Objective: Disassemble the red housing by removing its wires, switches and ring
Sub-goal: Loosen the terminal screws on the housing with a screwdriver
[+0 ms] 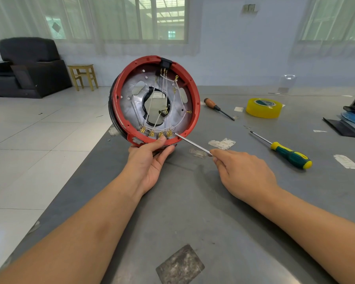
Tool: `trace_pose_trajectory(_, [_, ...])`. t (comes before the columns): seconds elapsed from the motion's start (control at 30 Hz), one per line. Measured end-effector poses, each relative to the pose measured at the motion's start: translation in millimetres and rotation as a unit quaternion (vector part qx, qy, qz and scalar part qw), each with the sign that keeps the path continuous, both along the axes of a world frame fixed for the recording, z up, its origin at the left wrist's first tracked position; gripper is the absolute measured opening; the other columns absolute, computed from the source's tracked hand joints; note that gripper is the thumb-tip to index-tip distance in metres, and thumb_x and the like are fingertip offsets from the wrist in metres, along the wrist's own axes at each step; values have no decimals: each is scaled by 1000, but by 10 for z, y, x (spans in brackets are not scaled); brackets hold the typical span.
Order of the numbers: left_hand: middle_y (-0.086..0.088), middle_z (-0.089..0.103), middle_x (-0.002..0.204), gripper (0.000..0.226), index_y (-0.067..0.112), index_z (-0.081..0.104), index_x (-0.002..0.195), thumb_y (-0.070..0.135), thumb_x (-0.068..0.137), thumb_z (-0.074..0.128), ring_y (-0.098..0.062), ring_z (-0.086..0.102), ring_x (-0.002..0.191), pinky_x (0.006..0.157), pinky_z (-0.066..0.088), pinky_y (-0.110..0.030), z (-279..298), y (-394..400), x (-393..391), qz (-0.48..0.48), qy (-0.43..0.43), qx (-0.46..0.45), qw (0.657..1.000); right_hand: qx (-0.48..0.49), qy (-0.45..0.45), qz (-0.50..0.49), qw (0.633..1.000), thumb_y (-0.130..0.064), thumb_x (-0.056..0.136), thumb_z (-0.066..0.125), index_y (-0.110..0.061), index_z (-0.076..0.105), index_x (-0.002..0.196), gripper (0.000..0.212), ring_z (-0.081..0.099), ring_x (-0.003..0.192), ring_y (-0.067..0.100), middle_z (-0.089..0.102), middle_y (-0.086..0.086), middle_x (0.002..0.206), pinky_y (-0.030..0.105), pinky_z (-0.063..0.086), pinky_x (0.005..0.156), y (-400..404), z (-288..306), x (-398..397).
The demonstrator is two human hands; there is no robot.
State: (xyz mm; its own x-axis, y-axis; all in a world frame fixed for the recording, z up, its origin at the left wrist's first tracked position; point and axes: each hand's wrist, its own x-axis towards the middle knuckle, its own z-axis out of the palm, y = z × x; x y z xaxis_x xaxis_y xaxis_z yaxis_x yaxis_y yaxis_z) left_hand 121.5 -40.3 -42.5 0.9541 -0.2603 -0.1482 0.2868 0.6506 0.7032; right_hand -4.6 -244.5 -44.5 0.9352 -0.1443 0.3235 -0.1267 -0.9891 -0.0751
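Note:
My left hand [150, 160] grips the bottom rim of the round red housing [195, 111] and holds it upright on edge above the grey table, its open side facing me. Inside is a silvery plate with a central hole, crossed by thin white wires [166, 89] that run from a black switch block [165, 62] at the top to several gold terminals [156, 133] along the bottom. A black ring [111, 107] shows behind the left rim. My right hand [242, 171] pinches a thin metal rod [193, 143], whose tip touches the rightmost gold terminal.
On the grey table [193, 212] lie a green-and-yellow screwdriver [289, 155], a brown-handled screwdriver [216, 107], a yellow tape roll [263, 107] and dark and blue parts [353, 117] at the right edge. The table's left edge drops to a tiled floor; a wooden stool [83, 75] and sofa stand beyond.

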Motion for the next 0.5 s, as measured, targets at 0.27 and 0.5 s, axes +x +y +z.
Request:
trace_pose_trajectory(0.27, [-27, 68, 132, 63, -5, 43, 150, -5, 93, 71, -43, 72, 115, 75, 66, -36, 1, 14, -11, -2, 0, -10, 1000, -4, -16, 3, 1000, -50, 104, 23, -39, 43, 127, 33, 66, 93, 30, 67, -10, 112, 41, 55, 69, -3, 15, -15])
trace_pose_trajectory(0.5, [-25, 70, 131, 63, -2, 43, 150, 0, 94, 72, -39, 75, 108, 76, 66, -39, 5, 22, -26, -4, -7, -13, 1000, -67, -47, 9, 997, -47, 104, 31, -43, 50, 131, 33, 67, 87, 26, 66, -13, 108, 34, 50, 58, -92, 57, -53])
